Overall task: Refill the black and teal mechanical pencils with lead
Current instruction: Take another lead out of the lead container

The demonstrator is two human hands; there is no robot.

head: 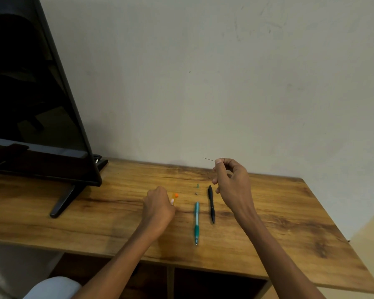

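A teal mechanical pencil lies lengthwise on the wooden table, tip towards me. Its small teal cap and a tiny grey eraser lie just beyond its far end. The black mechanical pencil lies parallel to it on the right. My right hand is raised above the black pencil and pinches a thin lead that points left. My left hand rests on the table, closed around an orange-capped lead case, mostly hidden by the fingers.
A black flat screen on a stand fills the left side of the table. A plain wall runs behind the table. Open shelf compartments lie under the tabletop.
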